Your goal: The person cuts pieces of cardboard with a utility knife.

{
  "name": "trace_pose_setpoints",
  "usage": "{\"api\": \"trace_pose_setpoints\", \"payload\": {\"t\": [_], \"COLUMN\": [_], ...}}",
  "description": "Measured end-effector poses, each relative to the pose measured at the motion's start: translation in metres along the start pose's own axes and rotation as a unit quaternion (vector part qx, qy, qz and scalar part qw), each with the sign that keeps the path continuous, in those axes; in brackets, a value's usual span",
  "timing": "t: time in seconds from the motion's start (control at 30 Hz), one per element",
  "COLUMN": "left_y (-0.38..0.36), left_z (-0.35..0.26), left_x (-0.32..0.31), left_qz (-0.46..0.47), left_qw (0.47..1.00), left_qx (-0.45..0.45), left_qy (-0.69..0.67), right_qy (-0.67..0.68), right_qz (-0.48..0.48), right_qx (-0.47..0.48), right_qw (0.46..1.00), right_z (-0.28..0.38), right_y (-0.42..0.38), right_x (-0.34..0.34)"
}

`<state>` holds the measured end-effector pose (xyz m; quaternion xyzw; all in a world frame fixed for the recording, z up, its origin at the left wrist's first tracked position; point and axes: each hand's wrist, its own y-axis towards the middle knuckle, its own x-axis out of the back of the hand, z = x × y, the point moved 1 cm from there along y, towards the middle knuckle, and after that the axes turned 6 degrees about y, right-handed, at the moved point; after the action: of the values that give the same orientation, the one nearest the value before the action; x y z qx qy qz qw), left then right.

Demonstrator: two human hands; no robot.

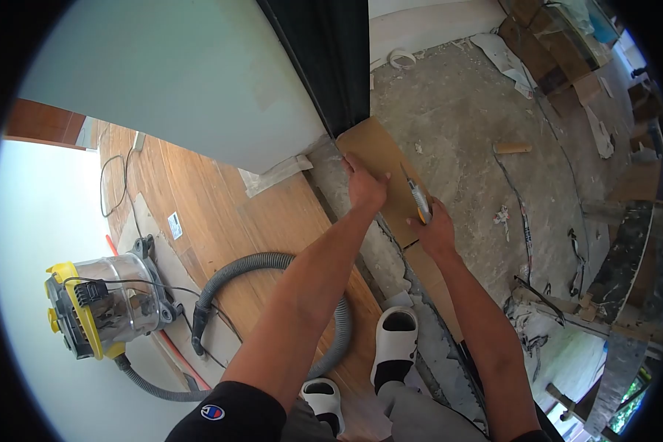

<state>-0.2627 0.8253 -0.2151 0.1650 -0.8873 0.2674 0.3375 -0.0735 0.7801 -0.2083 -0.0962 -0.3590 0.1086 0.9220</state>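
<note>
A flat brown cardboard strip (387,158) lies at the foot of the black door frame (342,66), one end against it. My left hand (366,188) grips the strip's left edge, thumb on top and the other fingers partly hidden. At the right edge, my right hand (436,230) is closed around a utility knife (418,197), its blade pointing up toward the frame over the cardboard. Some fingers of the right hand are out of sight. A second brown strip (433,283) continues below the first, toward my feet.
A wet-dry vacuum (107,302) stands left, its grey hose (254,261) curving across the wood floor (272,221). Cables (519,202), a tape roll (402,59) and scraps lie on bare concrete (464,118). A cluttered stand (619,272) is at right.
</note>
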Motion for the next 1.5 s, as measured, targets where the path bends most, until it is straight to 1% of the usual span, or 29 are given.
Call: {"api": "trace_pose_setpoints", "payload": {"t": [0.13, 0.2, 0.3, 0.37, 0.4, 0.47, 0.5, 0.53, 0.57, 0.6, 0.63, 0.67, 0.7, 0.73, 0.77, 0.8, 0.83, 0.87, 0.9, 1.0, 1.13, 1.2, 1.23, 1.27, 1.3, 1.33, 1.4, 1.43, 1.5], "left_y": [0.004, 0.003, -0.001, 0.009, 0.003, -0.017, -0.022, -0.026, -0.029, -0.032, -0.035, -0.038, -0.044, -0.051, -0.057, -0.060, -0.063, -0.067, -0.065, -0.059, -0.057, -0.055, -0.054, -0.053, -0.050, -0.047, -0.041, -0.038, -0.034], "left_z": [0.009, 0.006, -0.002, 0.008, -0.001, -0.026, -0.032, -0.035, -0.038, -0.038, -0.038, -0.038, -0.040, -0.045, -0.050, -0.054, -0.057, -0.058, -0.053, -0.038, -0.028, -0.023, -0.021, -0.019, -0.015, -0.009, 0.000, 0.005, 0.014], "left_x": [-0.006, 0.002, 0.019, 0.011, 0.016, 0.040, 0.049, 0.056, 0.061, 0.063, 0.064, 0.065, 0.065, 0.060, 0.056, 0.054, 0.052, 0.049, 0.045, 0.039, 0.034, 0.031, 0.032, 0.032, 0.030, 0.029, 0.025, 0.022, 0.016], "left_qz": [-0.043, -0.066, -0.071, -0.152, -0.150, -0.142, -0.142, -0.102, -0.059, -0.059, 0.002, 0.062, 0.061, 0.154, 0.245, 0.246, 0.286, 0.325, 0.325, 0.341, 0.365, 0.369, 0.326, 0.281, 0.279, 0.244, 0.207, 0.184, 0.163], "left_qw": [0.999, 0.997, 0.996, 0.979, 0.979, 0.932, 0.933, 0.888, 0.827, 0.826, 0.824, 0.818, 0.816, 0.811, 0.799, 0.796, 0.799, 0.800, 0.800, 0.798, 0.790, 0.781, 0.793, 0.803, 0.804, 0.815, 0.824, 0.838, 0.851], "left_qx": [-0.029, -0.044, -0.037, -0.066, -0.069, 0.007, 0.005, 0.030, 0.055, 0.054, 0.062, 0.068, 0.067, 0.066, 0.064, 0.063, 0.042, 0.022, 0.026, 0.066, 0.063, 0.063, 0.079, 0.095, 0.096, 0.118, 0.138, 0.159, 0.181], "left_qy": [0.008, 0.005, -0.034, -0.115, -0.116, -0.332, -0.331, -0.448, -0.557, -0.558, -0.563, -0.567, -0.571, -0.561, -0.545, -0.550, -0.528, -0.503, -0.504, -0.492, -0.488, -0.500, -0.509, -0.516, -0.516, -0.512, -0.509, -0.488, -0.465], "right_qy": [0.014, 0.028, 0.027, 0.026, 0.026, 0.043, 0.060, 0.061, 0.093, 0.121, 0.119, 0.334, 0.526, 0.522, 0.651, 0.748, 0.745, 0.765, 0.784, 0.798, 0.792, 0.674, 0.675, 0.648, 0.615, 0.616, 0.660, 0.659, 0.574], "right_qz": [0.001, -0.042, -0.058, -0.062, -0.063, -0.099, -0.133, -0.134, -0.063, 0.009, 0.009, 0.101, 0.188, 0.188, 0.290, 0.378, 0.377, 0.387, 0.395, 0.415, 0.417, 0.335, 0.335, 0.266, 0.196, 0.199, -0.022, -0.022, -0.040], "right_qx": [0.005, -0.003, 0.020, 0.007, -0.003, -0.003, -0.002, -0.002, -0.097, -0.190, -0.189, -0.229, -0.254, -0.252, -0.268, -0.272, -0.274, -0.264, -0.256, -0.249, -0.258, -0.178, -0.179, -0.220, -0.258, -0.259, -0.312, -0.311, -0.282], "right_qw": [1.000, 0.999, 0.998, 0.998, 0.998, 0.994, 0.989, 0.989, 0.989, 0.974, 0.975, 0.909, 0.789, 0.793, 0.649, 0.473, 0.477, 0.442, 0.404, 0.358, 0.362, 0.634, 0.633, 0.679, 0.719, 0.717, 0.683, 0.684, 0.768], "right_z": [0.001, 0.002, 0.002, 0.009, 0.011, 0.007, 0.003, 0.011, 0.017, 0.019, 0.009, -0.004, -0.006, -0.008, -0.008, -0.008, -0.014, -0.019, -0.020, -0.020, -0.021, -0.023, -0.023, -0.023, -0.024, -0.032, -0.050, -0.051, -0.048], "right_y": [-0.002, -0.003, 0.001, 0.004, 0.006, 0.009, 0.011, 0.012, 0.014, 0.014, 0.012, 0.009, 0.004, -0.001, -0.010, -0.017, -0.022, -0.026, -0.032, -0.046, -0.055, -0.057, -0.058, -0.057, -0.056, -0.055, -0.049, -0.048, -0.051], "right_x": [-0.004, -0.006, -0.002, 0.009, 0.012, 0.019, 0.023, 0.037, 0.056, 0.072, 0.087, 0.102, 0.109, 0.110, 0.107, 0.106, 0.098, 0.084, 0.074, 0.059, 0.056, 0.059, 0.060, 0.062, 0.061, 0.057, 0.054, 0.055, 0.060]}}
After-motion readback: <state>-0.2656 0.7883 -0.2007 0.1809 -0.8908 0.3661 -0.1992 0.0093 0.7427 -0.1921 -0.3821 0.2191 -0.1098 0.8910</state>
